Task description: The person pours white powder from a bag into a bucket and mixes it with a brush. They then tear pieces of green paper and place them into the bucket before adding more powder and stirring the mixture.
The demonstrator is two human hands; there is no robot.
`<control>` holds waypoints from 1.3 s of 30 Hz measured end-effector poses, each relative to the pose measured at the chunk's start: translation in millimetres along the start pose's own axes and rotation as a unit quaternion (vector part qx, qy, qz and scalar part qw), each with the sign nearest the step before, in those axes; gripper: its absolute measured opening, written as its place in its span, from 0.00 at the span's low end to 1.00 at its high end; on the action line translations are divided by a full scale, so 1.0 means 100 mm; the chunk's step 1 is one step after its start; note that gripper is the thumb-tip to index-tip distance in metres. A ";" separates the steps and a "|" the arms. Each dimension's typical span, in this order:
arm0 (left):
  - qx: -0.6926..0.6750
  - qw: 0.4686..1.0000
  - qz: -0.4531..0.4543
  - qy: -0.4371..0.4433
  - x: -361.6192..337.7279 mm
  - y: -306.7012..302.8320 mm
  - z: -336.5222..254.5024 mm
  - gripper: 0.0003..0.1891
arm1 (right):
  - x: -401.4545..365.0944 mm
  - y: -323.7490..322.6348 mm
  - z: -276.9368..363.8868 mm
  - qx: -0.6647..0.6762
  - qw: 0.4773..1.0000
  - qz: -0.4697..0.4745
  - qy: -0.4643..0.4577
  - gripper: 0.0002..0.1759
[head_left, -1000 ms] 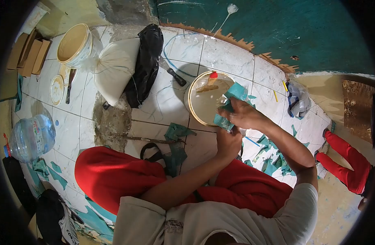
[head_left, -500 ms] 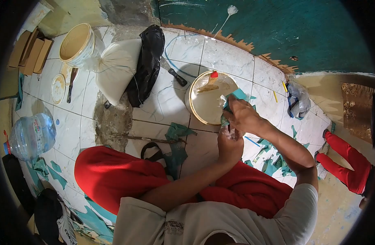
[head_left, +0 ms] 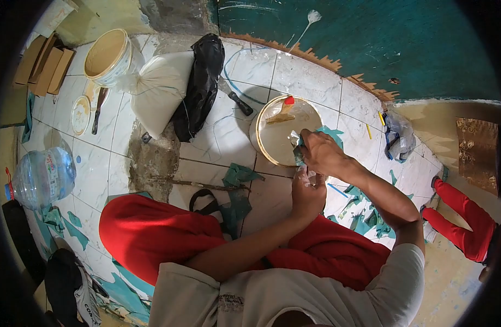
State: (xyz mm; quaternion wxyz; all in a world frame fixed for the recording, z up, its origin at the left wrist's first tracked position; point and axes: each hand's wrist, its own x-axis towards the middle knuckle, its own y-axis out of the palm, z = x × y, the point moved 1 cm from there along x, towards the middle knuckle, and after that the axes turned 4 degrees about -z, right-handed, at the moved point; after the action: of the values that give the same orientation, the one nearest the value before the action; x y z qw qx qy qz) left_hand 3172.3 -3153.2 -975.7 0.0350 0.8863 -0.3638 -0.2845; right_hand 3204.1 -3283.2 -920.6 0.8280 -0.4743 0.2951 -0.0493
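My right hand (head_left: 328, 157) is closed round a crumpled green scrap (head_left: 299, 155) with whitish smears, at the right rim of a white bucket (head_left: 259, 144). Just below it, my left hand (head_left: 309, 192) is closed on a crumpled, translucent plastic piece (head_left: 315, 179); the two hands nearly meet. Much of what they grip is hidden by the fingers. Inside the bucket are pale residue and a red-tipped tool (head_left: 283, 115) leaning on the wall. Another green scrap (head_left: 333, 136) shows behind my right hand.
Left of the bucket lie a black-handled tool (head_left: 240, 103), a black bag (head_left: 202, 90) and a tied white sack (head_left: 159, 92). A second bucket (head_left: 107, 57) and a water bottle (head_left: 46, 177) stand farther left. Green scraps (head_left: 365, 220) litter the tiles. Another person's red-trousered legs (head_left: 463, 218) show at right.
My right hand's fingers have shifted over the green scrap, and less of it sticks out above them. My left hand stays nearly in place. The view has shifted slightly.
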 end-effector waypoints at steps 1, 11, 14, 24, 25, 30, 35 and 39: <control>-0.010 1.000 -0.002 0.013 0.00 0.01 0.00 0.17 | -0.01 0.01 -0.01 0.008 1.000 -0.008 -0.005 0.14; 0.020 1.000 -0.010 0.013 -0.02 0.00 -0.18 0.09 | 0.00 -0.07 0.07 0.007 0.995 0.063 0.074 0.21; -0.014 0.998 -0.040 0.040 0.02 -0.01 -0.25 0.15 | 0.03 -0.29 0.02 0.033 0.988 0.148 -0.012 0.21; 0.012 0.996 -0.084 -0.040 0.10 -0.03 -0.21 0.28 | 0.02 -0.32 -0.17 0.248 0.952 0.166 0.070 0.30; 0.015 0.995 -0.087 -0.047 0.11 -0.03 -0.16 0.28 | 0.02 -0.32 -0.16 0.258 0.949 0.164 0.076 0.30; 0.016 0.995 -0.092 -0.032 0.07 -0.02 -0.25 0.28 | -0.01 -0.20 -0.15 0.179 0.978 0.081 0.073 0.23; -0.068 0.990 -0.116 -0.034 0.11 0.02 -0.13 0.24 | -0.06 -0.01 -0.17 0.113 0.991 -0.003 0.069 0.20; -0.017 0.997 -0.037 -0.062 0.13 -0.06 -0.04 0.17 | -0.05 -0.01 -0.09 0.055 0.997 -0.038 0.030 0.15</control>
State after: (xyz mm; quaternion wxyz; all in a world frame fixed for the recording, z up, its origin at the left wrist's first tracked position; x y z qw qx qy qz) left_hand 3186.0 -3157.9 -979.8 0.0169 0.8793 -0.3269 -0.3458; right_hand 3195.2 -3288.3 -921.0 0.8412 -0.4374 0.2979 -0.1112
